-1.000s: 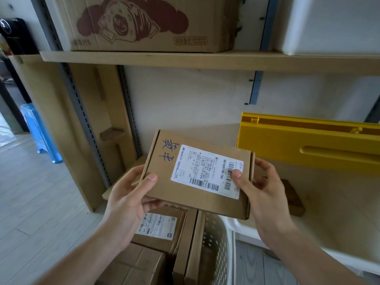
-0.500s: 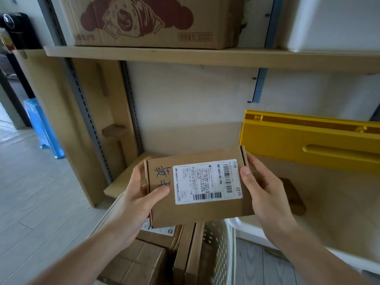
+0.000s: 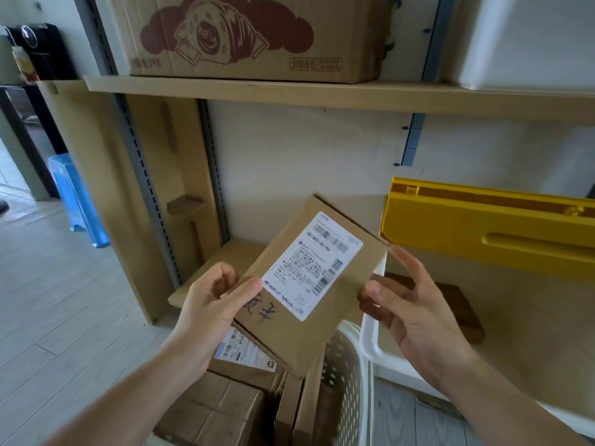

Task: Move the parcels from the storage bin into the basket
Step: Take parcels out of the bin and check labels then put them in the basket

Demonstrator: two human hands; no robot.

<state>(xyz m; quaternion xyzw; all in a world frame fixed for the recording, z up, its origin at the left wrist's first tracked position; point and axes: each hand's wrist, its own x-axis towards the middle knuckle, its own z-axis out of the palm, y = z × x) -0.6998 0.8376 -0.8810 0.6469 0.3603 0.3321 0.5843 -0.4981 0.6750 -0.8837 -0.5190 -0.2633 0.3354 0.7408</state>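
I hold a flat cardboard parcel [image 3: 309, 265] with a white shipping label and blue handwriting. It is tilted, its far corner pointing up and right. My left hand [image 3: 209, 300] grips its lower left corner, thumb on top. My right hand [image 3: 415, 313] is beside the parcel's right edge with its fingers extended; I cannot tell if it touches. Below the parcel stands the white perforated basket [image 3: 346, 381], which holds several cardboard parcels [image 3: 244, 352]. To the right is the white storage bin [image 3: 370, 336] with a brown parcel [image 3: 460, 304] inside.
A yellow lid [image 3: 483, 230] stands up behind the bin. The shelf above [image 3: 289, 91] carries a large printed carton [image 3: 251, 37] and a white box [image 3: 531, 37]. A blue stool [image 3: 77, 201] stands on the wooden floor at the left.
The parcel has turned from lying level to a steep tilt, label end up and right. My right hand has let go of its edge and opened. My left hand keeps its grip.
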